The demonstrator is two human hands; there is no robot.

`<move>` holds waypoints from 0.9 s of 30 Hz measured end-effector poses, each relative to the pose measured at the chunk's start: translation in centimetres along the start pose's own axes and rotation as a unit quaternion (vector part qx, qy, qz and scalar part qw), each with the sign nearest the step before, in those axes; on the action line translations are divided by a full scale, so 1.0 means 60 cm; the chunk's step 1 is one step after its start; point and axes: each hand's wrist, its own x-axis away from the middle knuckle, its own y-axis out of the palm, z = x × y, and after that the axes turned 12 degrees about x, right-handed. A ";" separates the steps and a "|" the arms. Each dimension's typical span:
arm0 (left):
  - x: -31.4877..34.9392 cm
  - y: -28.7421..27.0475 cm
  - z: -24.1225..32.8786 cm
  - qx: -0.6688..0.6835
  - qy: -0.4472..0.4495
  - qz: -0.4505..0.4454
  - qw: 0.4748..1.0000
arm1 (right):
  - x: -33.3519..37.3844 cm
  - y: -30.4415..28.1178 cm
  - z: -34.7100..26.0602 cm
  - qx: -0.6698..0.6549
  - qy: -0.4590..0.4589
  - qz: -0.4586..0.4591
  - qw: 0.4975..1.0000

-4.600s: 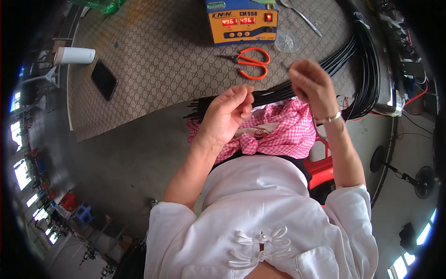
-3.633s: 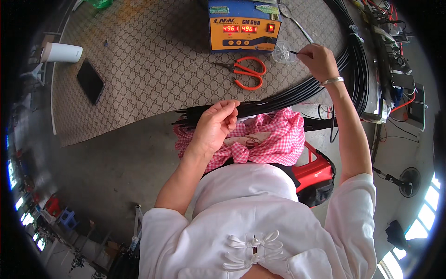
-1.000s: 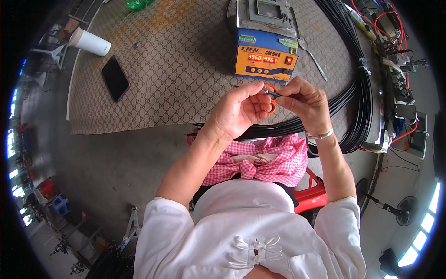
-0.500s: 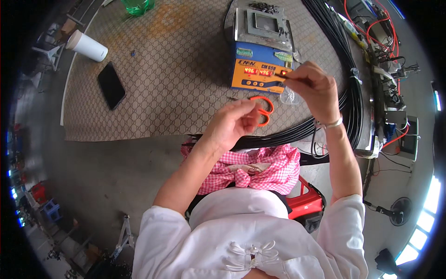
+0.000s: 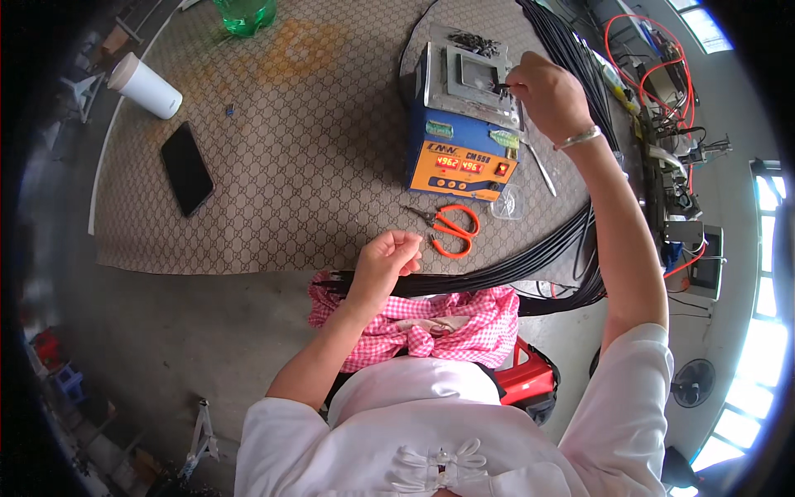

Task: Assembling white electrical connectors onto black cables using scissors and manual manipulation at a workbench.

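My right hand (image 5: 553,99) is over the right side of the square metal pot (image 5: 451,79) on top of a blue and orange machine (image 5: 464,170) with red lit digits. Its fingertips pinch a small dark thin piece (image 5: 502,86), whose end is over the pot's inner square; its kind is too small to tell. Near the table's front edge, my left hand (image 5: 387,265) has its fingers curled and pinched together; anything in them is hidden. Orange-handled scissors (image 5: 455,233) lie just beyond it, in front of the machine.
A bundle of black cables (image 5: 489,269) curves along the front and right edges of the patterned table. A clear box (image 5: 507,203) and a thin metal tool (image 5: 540,168) lie beside the machine. A phone (image 5: 187,170), a white cup (image 5: 149,87) and a green container (image 5: 246,16) are leftward.
My right hand has moved away from the machine's front panel up to the pot on top. My left hand has drawn back from the scissors toward the table's front edge.
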 end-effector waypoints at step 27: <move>-0.004 -0.011 0.000 0.032 -0.015 -0.009 0.999 | -0.045 0.017 -0.002 0.104 -0.078 -0.023 0.991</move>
